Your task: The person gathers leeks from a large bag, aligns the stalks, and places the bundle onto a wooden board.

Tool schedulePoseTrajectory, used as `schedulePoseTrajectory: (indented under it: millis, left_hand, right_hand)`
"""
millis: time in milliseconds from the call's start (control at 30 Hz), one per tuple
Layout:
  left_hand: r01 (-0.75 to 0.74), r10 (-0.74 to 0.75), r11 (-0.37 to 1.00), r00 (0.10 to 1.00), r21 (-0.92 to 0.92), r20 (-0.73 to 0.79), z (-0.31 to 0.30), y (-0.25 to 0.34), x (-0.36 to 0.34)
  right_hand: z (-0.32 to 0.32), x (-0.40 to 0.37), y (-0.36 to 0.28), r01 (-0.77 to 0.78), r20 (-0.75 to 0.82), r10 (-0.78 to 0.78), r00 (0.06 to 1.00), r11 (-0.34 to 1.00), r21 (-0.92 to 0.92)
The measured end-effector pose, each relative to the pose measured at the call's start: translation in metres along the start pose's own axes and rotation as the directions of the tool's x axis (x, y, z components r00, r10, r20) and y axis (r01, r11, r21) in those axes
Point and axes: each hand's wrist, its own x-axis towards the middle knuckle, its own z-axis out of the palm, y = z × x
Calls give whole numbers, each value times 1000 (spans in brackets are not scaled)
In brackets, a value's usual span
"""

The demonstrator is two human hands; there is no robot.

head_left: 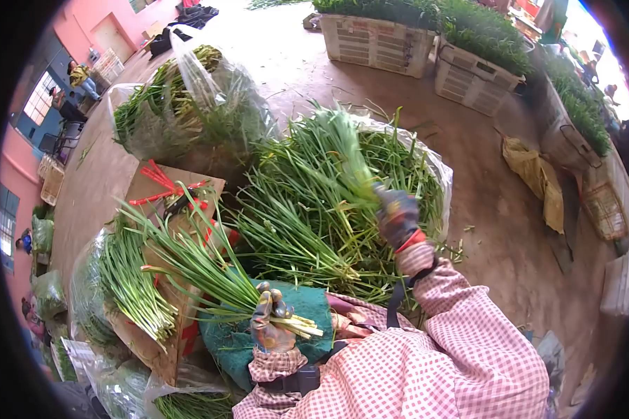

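My left hand, in a worn glove, grips a bundle of green chives near its pale cut ends; the leaves fan up and to the left. My right hand, also gloved, is raised over a large heap of loose chives lying on clear plastic, and it holds a small bunch of chives that sticks upward. A green cloth lies across my lap under the left hand. Both sleeves are pink checked.
A cardboard sheet with red ties lies to the left, with a finished chive bundle beside it. A plastic bag of greens stands behind. White crates of greens line the back. People sit far left by a pink wall.
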Motion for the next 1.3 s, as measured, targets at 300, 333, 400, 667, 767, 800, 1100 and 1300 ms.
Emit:
schedulePoseTrajectory:
  millis: [300, 333, 400, 667, 767, 800, 1100, 1300]
  left_hand:
    - [17, -17, 1000, 1000, -5, -5, -3, -1, -3]
    - [17, -17, 1000, 1000, -12, -16, -3, -1, -2]
    - [25, -25, 1000, 999, 2, -22, -1, 1, 0]
    - [-7, 7, 1000, 999, -3, -53, 2, 6, -6]
    - [-19, 17, 1000, 995, -18, -95, 3, 8, -7]
    - [-12, 10, 1000, 994, -15, -108, 3, 8, -6]
    - [20, -22, 998, 1000, -67, -22, 0, 8, -6]
    - [-91, 105, 993, 966, -70, 235, -6, 12, -6]
  right_hand:
    - [16, -65, -96, 252, 486, -367, 793, 925, 286]
    - [-6, -56, -83, 150, 312, -295, 903, 898, 414]
    - [-35, -39, -55, -44, 214, -85, 973, 844, 535]
    - [87, -26, -63, -128, 582, 99, 807, 992, 8]
    - [94, -44, -98, 114, 490, -201, 848, 973, 202]
    - [91, -57, -109, 253, 361, -332, 871, 935, 249]
    - [7, -43, -74, 238, 291, -396, 871, 859, 454]
    - [8, -52, -52, 22, 158, -132, 979, 830, 558]
